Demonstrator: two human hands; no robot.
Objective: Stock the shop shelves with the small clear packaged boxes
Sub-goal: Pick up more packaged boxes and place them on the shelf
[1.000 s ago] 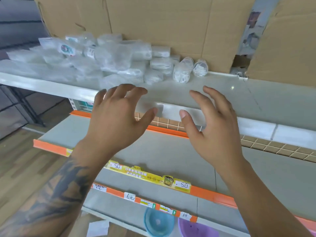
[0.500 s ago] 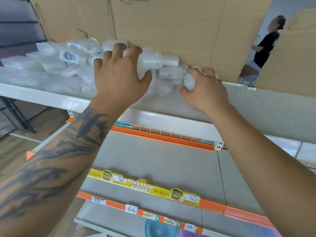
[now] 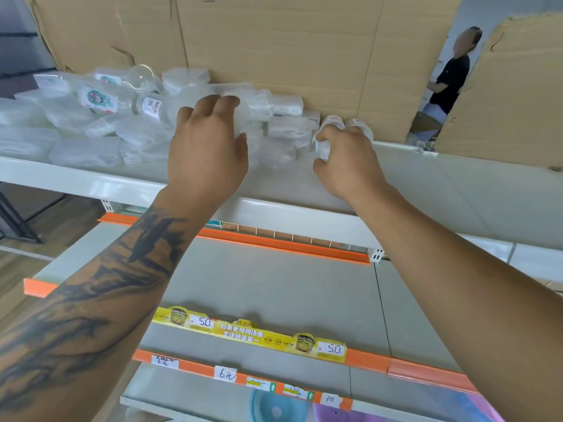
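While the left hand (image 3: 207,144) curls its fingers over a small clear plastic-wrapped box (image 3: 243,117) at the edge of the heap, the right hand (image 3: 347,159) grips a small clear round-ended pack (image 3: 324,144) at the heap's right end; the step in hand looks like arranging stock already on the white metal top shelf (image 3: 426,184); the next move likely calls for squaring these pieces against the brown cardboard backing (image 3: 274,50) without toppling the loose pile of clear packaged boxes (image 3: 91,117) to the left; bare shelf lies open to the right, its front lip just beneath both wrists; below, grey lower shelves with orange price rails (image 3: 274,242) stand unfilled; a person in a dark top (image 3: 451,80) stands beyond a gap in the cardboard.
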